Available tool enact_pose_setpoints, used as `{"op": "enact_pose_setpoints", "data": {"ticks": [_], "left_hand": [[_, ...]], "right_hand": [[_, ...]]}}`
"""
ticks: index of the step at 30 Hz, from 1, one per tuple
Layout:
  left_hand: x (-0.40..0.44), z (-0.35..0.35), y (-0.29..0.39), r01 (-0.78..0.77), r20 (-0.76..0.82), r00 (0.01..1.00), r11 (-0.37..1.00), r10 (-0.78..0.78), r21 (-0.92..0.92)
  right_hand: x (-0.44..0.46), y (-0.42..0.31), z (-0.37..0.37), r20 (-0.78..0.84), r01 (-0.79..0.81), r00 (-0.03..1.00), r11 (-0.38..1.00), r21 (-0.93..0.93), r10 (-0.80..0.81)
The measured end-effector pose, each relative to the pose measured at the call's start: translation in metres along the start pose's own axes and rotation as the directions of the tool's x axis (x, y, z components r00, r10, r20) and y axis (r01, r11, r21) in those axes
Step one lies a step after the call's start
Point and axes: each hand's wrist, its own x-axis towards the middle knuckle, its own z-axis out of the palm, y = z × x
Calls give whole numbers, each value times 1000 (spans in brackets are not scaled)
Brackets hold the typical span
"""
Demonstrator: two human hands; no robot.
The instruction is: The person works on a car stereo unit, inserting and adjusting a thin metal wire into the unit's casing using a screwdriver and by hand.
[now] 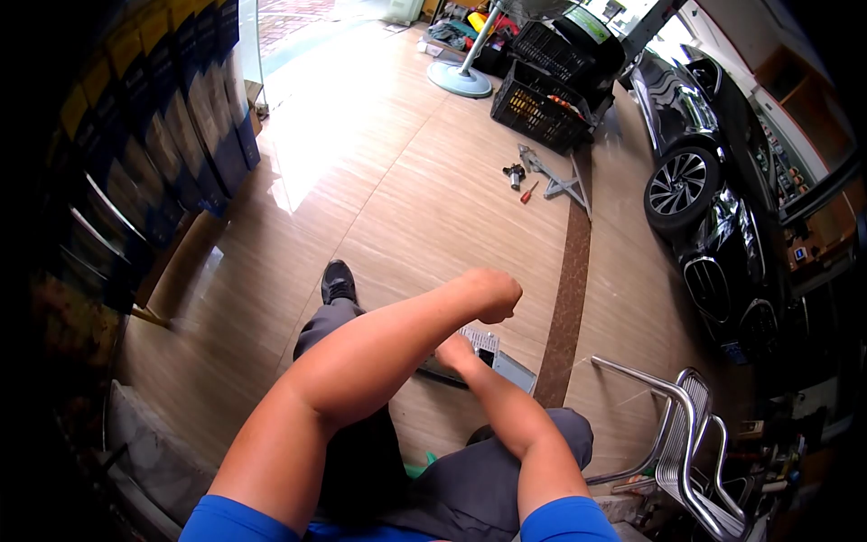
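My left hand is held out over the floor with its fingers curled closed. Anything inside it is hidden from this side. Lower down and partly behind my left forearm, my right hand looks closed, at the near side of a flat grey unit. That unit lies low between my legs and carries a white panel with dark print and a black part. My left forearm covers much of it. What my right fingers grip cannot be made out.
A red-handled screwdriver, a small motor and a metal scissor-type bracket lie ahead. Beyond are a black crate and fan base. A metal chair and black car stand right, a display rack left.
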Motion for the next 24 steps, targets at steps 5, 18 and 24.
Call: {"op": "enact_pose_setpoints", "data": {"ticks": [5, 18, 24], "left_hand": [[6, 5, -1, 13, -19, 1000, 1000, -12, 19], [0, -2, -2, -41, -13, 999, 999, 41, 14], [0, -3, -2, -40, -25, 999, 997, 41, 59]], "right_hand": [[-7, -3, -10, -18, 34, 999, 999, -9, -34], [-9, -12, -8, -44, -34, 999, 994, -101, 30], [-12, -7, -15, -41, -89, 995, 996, -27, 88]]}}
